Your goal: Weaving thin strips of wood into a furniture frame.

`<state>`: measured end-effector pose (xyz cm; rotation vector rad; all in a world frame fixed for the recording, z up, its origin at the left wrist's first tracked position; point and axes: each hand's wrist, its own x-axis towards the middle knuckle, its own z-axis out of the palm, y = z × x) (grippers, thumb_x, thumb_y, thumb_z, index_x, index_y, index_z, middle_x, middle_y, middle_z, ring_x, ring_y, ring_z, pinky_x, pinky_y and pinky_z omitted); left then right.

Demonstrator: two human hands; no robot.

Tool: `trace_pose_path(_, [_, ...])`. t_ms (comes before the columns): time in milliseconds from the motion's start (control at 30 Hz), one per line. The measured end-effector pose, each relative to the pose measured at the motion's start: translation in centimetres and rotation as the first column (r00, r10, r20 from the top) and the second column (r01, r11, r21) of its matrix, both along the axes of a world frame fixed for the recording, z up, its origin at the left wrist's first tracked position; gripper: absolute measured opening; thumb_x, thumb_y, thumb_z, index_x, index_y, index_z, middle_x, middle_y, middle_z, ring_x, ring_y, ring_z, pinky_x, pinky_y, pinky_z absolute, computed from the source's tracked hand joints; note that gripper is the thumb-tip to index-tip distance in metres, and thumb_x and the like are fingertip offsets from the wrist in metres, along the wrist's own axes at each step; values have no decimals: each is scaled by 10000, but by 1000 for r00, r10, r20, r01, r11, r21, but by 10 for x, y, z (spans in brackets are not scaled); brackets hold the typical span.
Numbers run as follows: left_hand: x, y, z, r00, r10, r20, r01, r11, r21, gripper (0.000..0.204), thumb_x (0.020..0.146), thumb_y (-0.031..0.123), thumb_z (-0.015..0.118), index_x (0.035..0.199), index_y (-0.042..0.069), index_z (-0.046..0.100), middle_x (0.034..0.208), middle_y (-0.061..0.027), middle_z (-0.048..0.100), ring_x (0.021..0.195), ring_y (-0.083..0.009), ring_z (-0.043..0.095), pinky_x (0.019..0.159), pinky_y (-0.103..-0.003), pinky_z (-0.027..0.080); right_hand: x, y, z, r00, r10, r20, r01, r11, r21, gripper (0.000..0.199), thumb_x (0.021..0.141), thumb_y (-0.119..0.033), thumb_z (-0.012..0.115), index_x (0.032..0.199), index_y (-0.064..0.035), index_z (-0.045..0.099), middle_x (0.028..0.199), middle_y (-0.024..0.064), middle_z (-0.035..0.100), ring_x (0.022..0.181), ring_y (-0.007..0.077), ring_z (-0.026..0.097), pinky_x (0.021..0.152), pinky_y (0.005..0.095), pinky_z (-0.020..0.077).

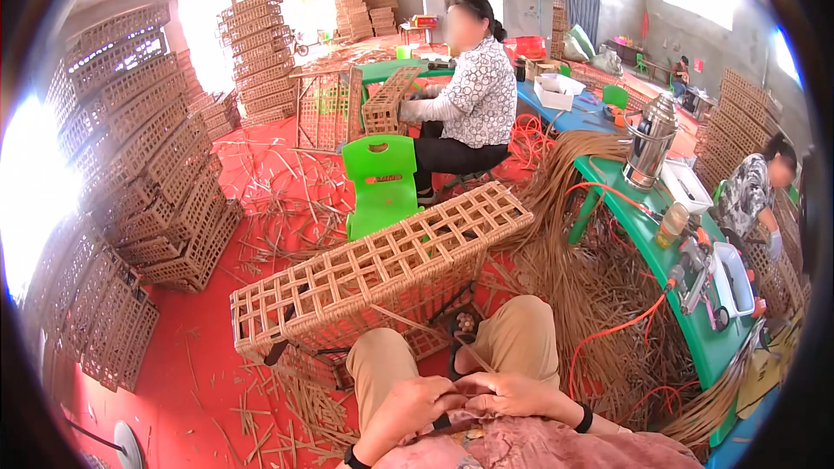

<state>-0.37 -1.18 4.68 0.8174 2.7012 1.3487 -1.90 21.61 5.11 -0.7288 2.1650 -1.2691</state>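
My left hand point(415, 403) and my right hand point(511, 396) meet over my lap, fingers curled in and almost touching. Whatever is pinched between them is too small and hidden to make out. A thin tan strip point(473, 356) shows just beyond the fingertips, but I cannot tell whether it is held. Past my knees lies a long woven wicker basket frame point(382, 262), its open lattice side facing up. It slants from lower left to upper right, and neither hand touches it. Dark wristbands sit on both of my wrists.
A green chair point(382, 181) stands beyond the basket, near a seated person working on another basket point(389, 102). At right, a green table point(638, 208) carries a metal flask point(651, 141), tools and trays. Cane bundles point(543, 208) hang beside it. Stacked baskets point(152, 148) rise at left.
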Motion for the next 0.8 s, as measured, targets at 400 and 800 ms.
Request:
trace_pose_path(400, [-26, -77, 36, 906, 420, 50, -420, 908, -11, 63, 856, 37, 689, 903, 3, 714, 768, -64, 678, 736, -132, 659, 659, -296, 517, -5, -4, 19, 986, -135, 101, 125, 987, 99, 254, 966, -250, 624, 1115, -54, 687, 907, 133, 709, 831, 246, 691, 735, 343, 523])
trace_pose_path(800, [-110, -217, 33, 537, 681, -498, -828, 537, -159, 413, 960, 383, 589, 1235, 78, 628, 1247, -118, 618, 1157, -267, 567, 998, -392, 409, 6, 4, -1, 901, -271, 339, 306, 950, -55, 215, 978, -151, 612, 1090, 20, 680, 740, 3, 614, 609, 56, 561, 530, 244, 445])
